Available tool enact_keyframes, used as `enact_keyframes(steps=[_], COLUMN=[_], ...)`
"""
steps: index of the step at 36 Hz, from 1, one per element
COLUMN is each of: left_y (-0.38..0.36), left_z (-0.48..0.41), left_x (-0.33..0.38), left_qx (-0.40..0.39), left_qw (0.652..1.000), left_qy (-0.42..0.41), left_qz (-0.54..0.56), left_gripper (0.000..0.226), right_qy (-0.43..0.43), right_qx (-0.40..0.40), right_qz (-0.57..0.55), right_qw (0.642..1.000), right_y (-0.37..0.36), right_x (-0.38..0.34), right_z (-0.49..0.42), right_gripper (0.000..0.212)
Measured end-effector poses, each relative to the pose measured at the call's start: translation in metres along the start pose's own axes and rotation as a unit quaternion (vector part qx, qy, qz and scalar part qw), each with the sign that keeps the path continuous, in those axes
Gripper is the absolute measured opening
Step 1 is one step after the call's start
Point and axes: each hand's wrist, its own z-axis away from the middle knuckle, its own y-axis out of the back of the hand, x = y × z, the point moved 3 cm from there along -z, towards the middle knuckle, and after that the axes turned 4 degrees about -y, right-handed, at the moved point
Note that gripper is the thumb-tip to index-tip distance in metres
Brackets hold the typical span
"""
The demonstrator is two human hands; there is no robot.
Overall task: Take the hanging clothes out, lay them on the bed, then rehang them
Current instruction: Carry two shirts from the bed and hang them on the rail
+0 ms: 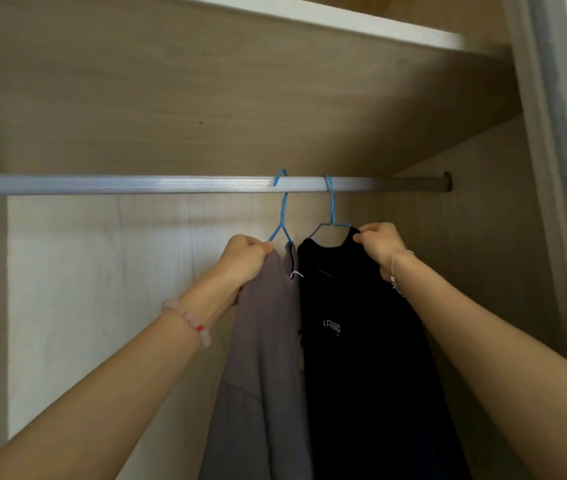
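Observation:
Two garments hang side by side from a silver wardrobe rail (pixel 136 184), each on a blue wire hanger. The grey garment (pixel 261 358) is on the left hanger (pixel 282 216), whose hook sits tilted on the rail. My left hand (pixel 245 259) grips the grey garment's shoulder where it meets that hanger. The black shirt (pixel 361 358) with a small white logo hangs on the right hanger (pixel 331 211). My right hand (pixel 380 245) grips the black shirt's shoulder at the hanger's right arm.
The wardrobe's wooden back panel (pixel 206 109) rises behind the rail, with a white shelf (pixel 309 15) above. The right side wall (pixel 476 271) stands close to the black shirt. The rail's left stretch carries nothing.

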Motion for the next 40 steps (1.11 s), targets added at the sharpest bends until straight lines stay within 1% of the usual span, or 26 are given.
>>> enact_keyframes(steps=[1,3,5,9,15,18,22,29,32,35,36,39,40], left_y=[-0.001,-0.003,-0.004,-0.004,-0.003,-0.008,-0.016,-0.015,-0.014,-0.014,-0.014,-0.015,-0.016], left_z=[0.003,0.007,0.011,0.016,0.023,0.028,0.038,0.045,0.051,0.063,0.07,0.097,0.107], left_x=[-0.002,-0.004,-0.005,-0.004,-0.001,-0.001,-0.004,-0.015,-0.018,-0.017,-0.017,-0.022,-0.029], left_qx=[0.003,0.015,0.021,0.011,-0.022,-0.041,-0.071,-0.07,-0.067,-0.061,-0.06,-0.066,-0.066], left_qw=[1.0,1.0,1.0,1.0,1.0,0.998,0.992,0.987,0.985,0.984,0.983,0.976,0.972], left_qy=[0.004,0.009,0.006,0.004,0.013,0.021,0.006,0.001,-0.005,-0.015,-0.021,-0.041,-0.048], left_qz=[0.001,0.008,0.015,0.027,0.019,0.052,0.107,0.146,0.158,0.167,0.173,0.204,0.219], left_gripper=[0.024,0.028,0.03,0.033,0.026,0.015,0.01,0.005,0.015,0.021,0.021,0.023,0.024], right_qy=[0.001,0.008,0.009,0.017,0.025,0.013,0.021,0.021,0.03,0.031,0.027,0.014,0.005], right_qx=[0.001,0.005,0.004,-0.011,0.0,-0.021,-0.045,-0.071,-0.068,-0.065,-0.068,-0.081,-0.09], right_qz=[-0.001,0.011,0.023,0.051,0.098,0.092,0.09,0.046,0.041,0.012,-0.003,-0.022,-0.023], right_qw=[1.0,1.0,1.0,0.998,0.995,0.995,0.995,0.996,0.996,0.997,0.997,0.996,0.996], right_y=[0.0,0.0,0.001,0.003,0.009,0.013,0.021,0.036,0.041,0.044,0.045,0.053,0.055], right_x=[0.0,-0.002,-0.005,-0.008,-0.001,0.006,0.011,0.017,0.021,0.029,0.033,0.052,0.062], right_z=[0.001,0.005,0.009,0.014,0.024,0.031,0.041,0.066,0.081,0.098,0.106,0.132,0.143], right_gripper=[0.02,0.01,0.019,0.017,0.03,0.028,0.022,0.019,0.024,0.02,0.021,0.042,0.047])
